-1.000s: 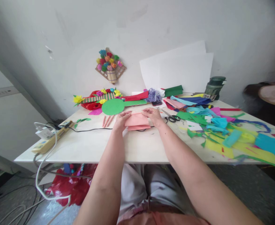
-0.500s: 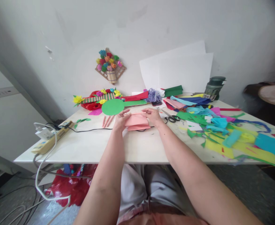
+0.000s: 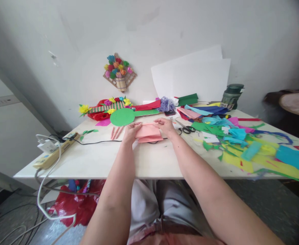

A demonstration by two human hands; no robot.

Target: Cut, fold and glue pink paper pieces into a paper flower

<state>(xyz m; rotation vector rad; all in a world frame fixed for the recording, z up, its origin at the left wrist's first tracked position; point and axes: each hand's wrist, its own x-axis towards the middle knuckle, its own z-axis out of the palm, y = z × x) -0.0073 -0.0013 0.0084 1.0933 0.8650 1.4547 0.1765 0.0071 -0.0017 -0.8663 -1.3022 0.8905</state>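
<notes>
a: what sits furthest left?
b: a yellowish power strip (image 3: pixel 46 161) on the white table (image 3: pixel 88 163), with a white charger (image 3: pixel 46 146) plugged into it.
a: and next along?
b: some green paper leaves (image 3: pixel 89 131), then three slim pink rolls (image 3: pixel 119 132) lying side by side. a green disc (image 3: pixel 122 117) is behind the rolls.
a: where's the left hand (image 3: pixel 132 132)?
b: just right of the rolls, thumb and fingers nearly closed, pinching the left edge of the pink paper (image 3: pixel 149 132).
a: how is that paper placed?
b: it's folded, stretched between the two hands over the middle of the table. i can't tell whether its lower edge touches the tabletop.
a: the right hand (image 3: pixel 166 126)?
b: thumb and fingertips brought together on the paper's upper right edge.
a: what's beyond that?
b: black-handled scissors (image 3: pixel 188 129) near the right wrist, then scattered coloured scraps (image 3: pixel 237 160), with a dark green bottle (image 3: pixel 232 97) upright behind them.
</notes>
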